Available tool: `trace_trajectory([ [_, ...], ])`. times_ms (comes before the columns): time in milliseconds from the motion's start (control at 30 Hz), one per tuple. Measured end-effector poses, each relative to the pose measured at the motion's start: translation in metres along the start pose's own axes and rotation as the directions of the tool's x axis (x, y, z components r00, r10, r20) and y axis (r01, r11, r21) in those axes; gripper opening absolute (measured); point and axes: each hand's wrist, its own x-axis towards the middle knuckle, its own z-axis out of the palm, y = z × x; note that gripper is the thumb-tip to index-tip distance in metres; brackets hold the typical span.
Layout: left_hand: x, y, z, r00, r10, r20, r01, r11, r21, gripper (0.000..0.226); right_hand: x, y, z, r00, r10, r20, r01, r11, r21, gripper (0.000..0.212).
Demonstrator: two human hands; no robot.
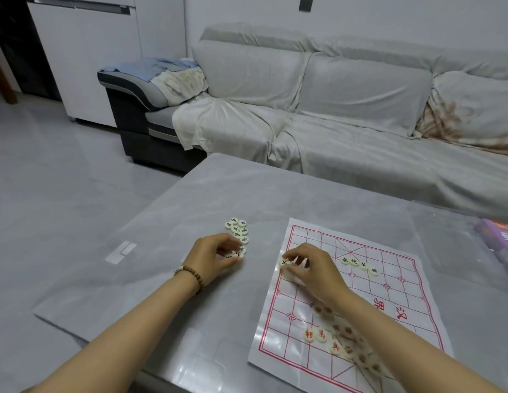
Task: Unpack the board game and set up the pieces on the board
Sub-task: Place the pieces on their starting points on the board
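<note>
A white paper chess board (394, 296) with red lines lies on the grey table. My left hand (216, 256) pinches a cream disc from a cluster of black-lettered pieces (238, 231) left of the board. My right hand (309, 265) sits over the board's left edge, with fingertips on a black-lettered piece (284, 262). A row of several black-lettered pieces (360, 265) stands on the board to the right of that hand. Red-lettered pieces (315, 334) lie near the board's near edge, some of them hidden under my right forearm.
The purple game box (499, 245) lies at the table's right edge. The grey table (218, 194) has its left edge beside open floor. A sofa (332, 114) draped in pale sheets stands behind the table.
</note>
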Motion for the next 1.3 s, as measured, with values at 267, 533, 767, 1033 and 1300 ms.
trace_trajectory([
  [267,0.036,0.072,0.090,0.980,0.090,0.179,-0.083,0.995,-0.046,0.029,-0.031,0.071,-0.083,0.970,0.196,-0.144,-0.205,0.977,-0.050,0.016],
  [533,0.054,0.106,0.173,0.939,0.131,0.318,-0.138,0.990,-0.002,0.027,-0.043,0.106,-0.095,0.972,0.204,-0.117,-0.221,0.963,-0.156,0.023],
  [767,0.054,0.108,0.178,0.938,0.122,0.324,-0.143,0.989,0.041,0.027,-0.042,0.103,-0.093,0.975,0.181,-0.126,-0.200,0.967,-0.159,0.028],
  [1033,0.049,0.068,0.104,0.985,0.109,0.131,-0.125,0.986,0.114,0.020,-0.023,0.066,-0.075,0.988,0.123,-0.099,-0.132,0.987,-0.087,0.025],
  [1300,0.075,-0.007,0.042,0.985,-0.144,0.098,0.066,0.831,0.552,0.059,0.016,0.016,-0.014,0.999,0.009,0.033,-0.008,0.999,-0.032,0.029],
])
